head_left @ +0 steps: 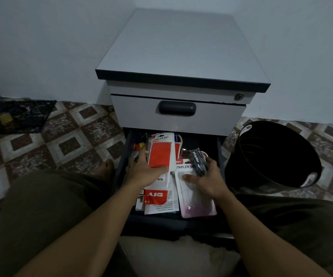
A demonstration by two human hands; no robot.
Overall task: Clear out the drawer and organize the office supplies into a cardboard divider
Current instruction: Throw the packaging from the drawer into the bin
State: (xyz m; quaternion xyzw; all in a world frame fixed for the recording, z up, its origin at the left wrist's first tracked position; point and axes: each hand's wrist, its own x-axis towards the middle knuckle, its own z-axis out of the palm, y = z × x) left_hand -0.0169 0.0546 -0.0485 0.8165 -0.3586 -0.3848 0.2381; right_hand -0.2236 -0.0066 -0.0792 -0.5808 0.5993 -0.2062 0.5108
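The lower drawer (157, 224) of a grey pedestal cabinet (181, 56) stands pulled out between the person's knees. The drawer above it (141, 114) is closed, with a dark handle (177, 108) and a lock (239, 96) at its upper right.

Both hands are inside the open drawer. The left hand (141, 170) grips a red stapler set pack (159, 154) in the drawer's left half. Its fingers curl round the pack's left edge and its thumb lies across the lower front. The pack is tilted up, its printed header toward the cabinet.

The right hand (209, 178) is in the right half, fingers curled round a black stapler (196, 161) that sticks up out of the fist, white lettering showing. Its thumb stretches left and rests on a clear blister stapler set pack (197, 198), which lies flat beneath the hand and reaches to the drawer's near end.

Just beside that pack, under the left wrist, lies a white card with a red DIY label (154, 196), upside down to the camera. More small items sit at the drawer's far left corner, too dim to name.

A black waste bin (271, 156) stands on the tiled floor (71, 140) just right of the drawer. A dark mat (21, 114) lies by the wall at left.
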